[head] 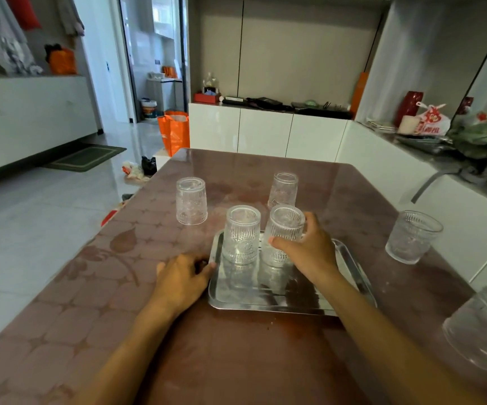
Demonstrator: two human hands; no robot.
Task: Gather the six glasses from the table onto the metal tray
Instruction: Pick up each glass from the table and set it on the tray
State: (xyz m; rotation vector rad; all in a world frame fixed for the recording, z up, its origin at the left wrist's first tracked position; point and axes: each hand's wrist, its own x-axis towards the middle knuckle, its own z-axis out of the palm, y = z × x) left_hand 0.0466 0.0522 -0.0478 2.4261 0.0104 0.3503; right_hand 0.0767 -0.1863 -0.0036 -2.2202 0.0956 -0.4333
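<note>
So, six glasses total, two on the tray and four off it. Tray sitting mid-surface, shiny metal, on a brownish leaf-patterned cover.

Right hand wrapped around the right tray glass, thumb in front, fingers round the far side, glass upside down and tilted a bit left. Can't tell if its rim is fully down on the tray. Left tray glass just beside it, upside down, upright, nobody touching it.

Left hand loosely curled at the tray's left edge, fingertips touching the rim, gripping nothing else.

Off the tray:
- far-left glass, upside down, beyond the tray's left corner
- far glass, upside down, right behind the held one
- right glass, rim up, well apart from the tray, near the surface's right edge
- near-right glass, blurry, leaning, at the frame's right edge

Orange bag on the floor past the far end.
</note>
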